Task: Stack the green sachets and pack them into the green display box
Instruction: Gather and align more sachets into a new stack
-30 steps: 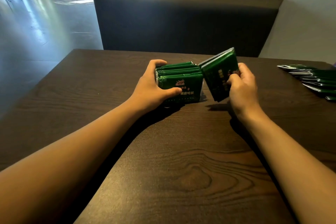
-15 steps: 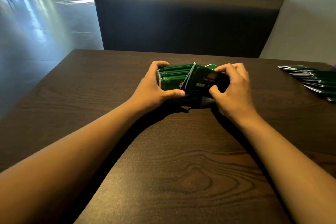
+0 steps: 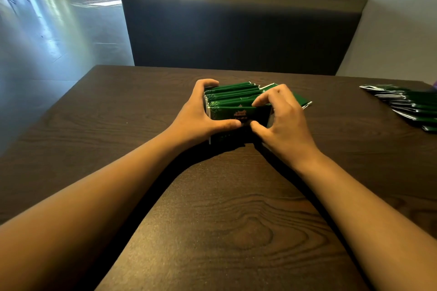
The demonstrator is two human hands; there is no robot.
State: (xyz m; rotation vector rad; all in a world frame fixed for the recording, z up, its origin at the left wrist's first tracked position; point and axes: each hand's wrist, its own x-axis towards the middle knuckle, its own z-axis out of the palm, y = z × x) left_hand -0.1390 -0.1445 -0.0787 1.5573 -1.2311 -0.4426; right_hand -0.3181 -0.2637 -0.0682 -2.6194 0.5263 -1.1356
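Head view: left hand [image 3: 201,117] grips green display box [image 3: 236,117], right hand [image 3: 281,116] pinches sachets [image 3: 233,93] at frame centre.
Keep box braced; press evenly, edges flush.

Both bare forearms reached forward from the lower corners and converged toward mid-frame. Left hand [image 3: 201,113] sat cupped, wrist straight, fingers curled over the far side and out of sight past the knuckles, thumb stretched flat along the near side, tip pointing right. Right hand [image 3: 281,120] was arched, back of hand up, index and middle fingers [image 3: 261,101] bent down with tips pressing, thumb extended leftward low, its tip nearly meeting the left thumb. Grip looked firm on both.
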